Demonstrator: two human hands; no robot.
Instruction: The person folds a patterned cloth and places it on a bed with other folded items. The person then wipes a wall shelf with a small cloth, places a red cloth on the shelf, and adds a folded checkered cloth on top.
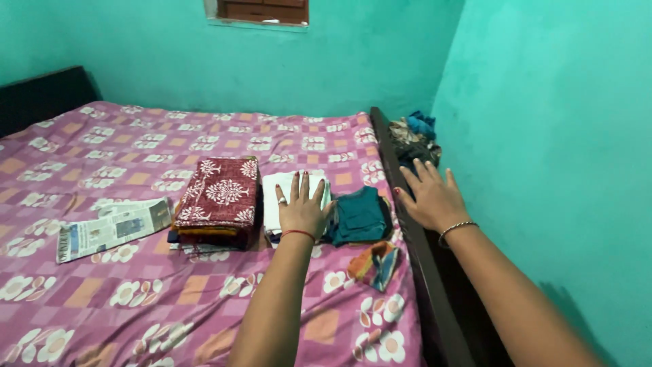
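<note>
My left hand [301, 204] lies flat, fingers spread, on a folded white cloth [275, 197] in the middle of the bed. My right hand [431, 197] rests open on the dark wooden side rail [407, 231] of the bed. Between the two hands sits a folded teal garment [360, 214]. Left of the white cloth stands a stack of folded cloths topped by a maroon one with white flower print [221, 197]. A small striped orange and blue cloth [375, 264] lies nearer to me.
The bed carries a pink flowered sheet [136, 299]. A folded newspaper [112, 228] lies at the left. A heap of dark clothes [415, 139] sits at the far corner by the teal wall [543, 136]. A dark headboard [41, 95] is at far left.
</note>
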